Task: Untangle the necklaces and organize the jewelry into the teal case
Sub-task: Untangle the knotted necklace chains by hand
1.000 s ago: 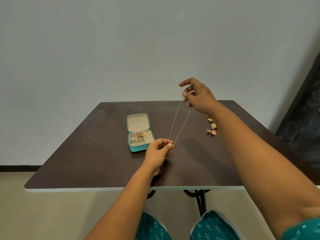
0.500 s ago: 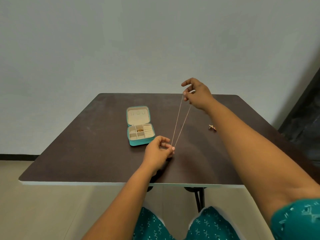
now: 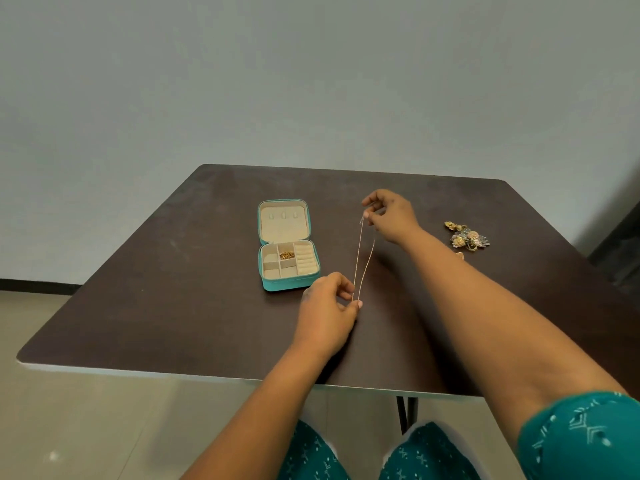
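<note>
Necklace point(image 3: 363, 261), thin and gold, stretched as two strands over dark table point(image 3: 156, 289), pinched at far end by right hand point(image 3: 393, 216) and at near end by left hand point(image 3: 327, 306); fingertips of both curled tight on chain, remaining fingers loosely bent. Teal case point(image 3: 287, 245) lying open just left of strands, lid flat toward wall, cream compartments showing, small gold cluster point(image 3: 286, 254) in one middle compartment. Loose pile of flower-shaped jewelry point(image 3: 467, 237) resting on table to right, beyond right forearm, well apart from case. Teal patterned sleeve point(image 3: 581, 441) at lower right; matching fabric on knees below table edge
</note>
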